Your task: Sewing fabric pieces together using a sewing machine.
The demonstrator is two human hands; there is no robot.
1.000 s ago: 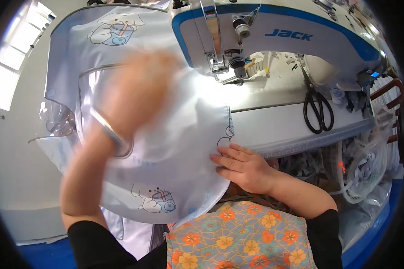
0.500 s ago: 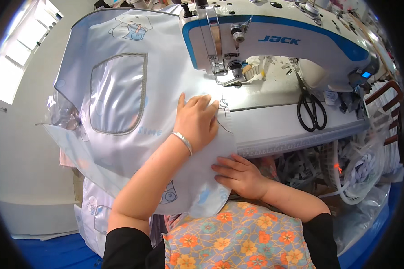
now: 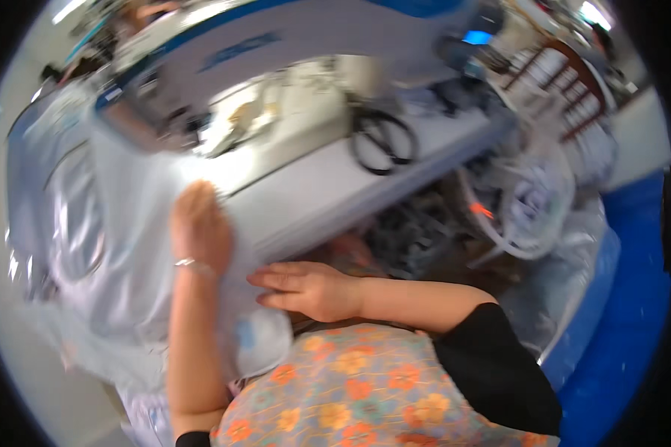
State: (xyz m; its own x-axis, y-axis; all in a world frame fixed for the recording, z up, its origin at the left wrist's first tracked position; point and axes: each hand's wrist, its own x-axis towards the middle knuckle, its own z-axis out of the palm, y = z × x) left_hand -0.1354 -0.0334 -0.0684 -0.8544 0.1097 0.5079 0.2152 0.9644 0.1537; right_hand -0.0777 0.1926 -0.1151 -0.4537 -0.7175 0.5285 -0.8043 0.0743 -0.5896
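A pale blue-white printed cloth piece (image 3: 145,261) lies over the left end of the sewing machine's table and hangs toward my lap. My left hand (image 3: 203,231) is on it, just in front of the needle area; its fingers are smeared by motion. Lower and to the right, my right hand (image 3: 313,289) has its fingers stretched out at the cloth's right edge, near the table's front edge. The white and blue sewing machine (image 3: 306,41) stands beyond both hands. Blur hides the cloth's print and the needle.
Black scissors (image 3: 385,141) lie on the white table (image 3: 298,197), right of the needle area. Below, a white plastic basket (image 3: 533,253) with clear plastic and scraps stands beside a heap of cloth scraps (image 3: 417,235). Blue floor (image 3: 634,253) shows at right.
The whole view has swung right, so machine, cloth and hands appear farther left and tilted, with more blue floor showing. Both hands stay at the cloth.
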